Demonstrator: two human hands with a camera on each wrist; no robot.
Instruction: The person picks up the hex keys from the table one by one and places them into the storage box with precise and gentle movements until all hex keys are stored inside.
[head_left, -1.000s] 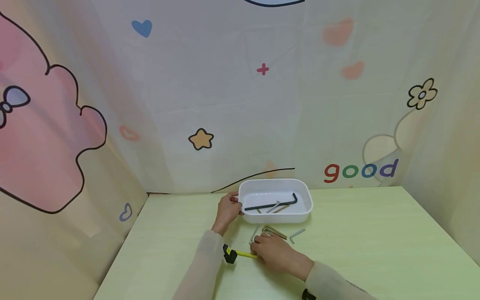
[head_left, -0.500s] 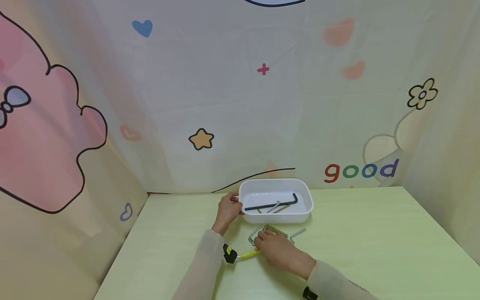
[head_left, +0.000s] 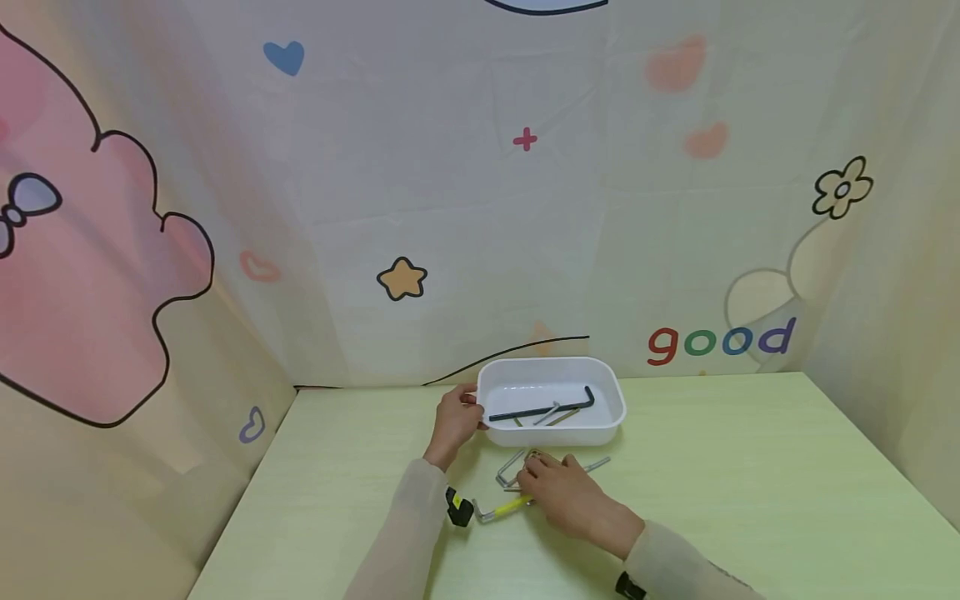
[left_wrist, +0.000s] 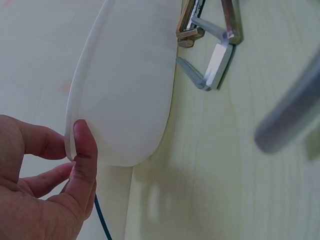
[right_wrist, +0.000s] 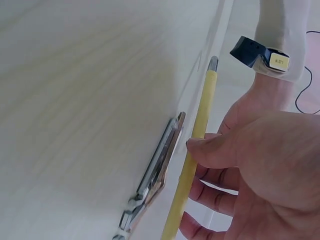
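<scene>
In the head view my left hand point(head_left: 455, 427) pinches the left rim of a white plastic tray point(head_left: 611, 408); thumb and fingers meet over the rim in the left wrist view. A large black hex key point(head_left: 525, 413) and a few smaller ones lie in the tray. My right hand point(head_left: 566, 498) pinches a hex key with a yellow sleeve point(head_left: 513, 507), its bent silver end pointing left. The right wrist view has the thumb on the yellow sleeve point(right_wrist: 200, 117). Just in front of the tray, silver hex keys point(head_left: 506, 475) and bronze ones point(left_wrist: 186, 35) lie partly under the right hand.
Another silver hex key point(head_left: 597, 464) rests right of the right hand. Behind the light green tabletop point(head_left: 720, 483) hangs a printed curtain point(head_left: 480, 200). A black wrist camera point(head_left: 459, 508) sits on the left wrist near the yellow-sleeved key.
My right hand has shifted slightly right, drawing the yellow-sleeved hex key with it, so its bent silver end now shows clear of the left wrist camera. The left hand and tray stay put.
</scene>
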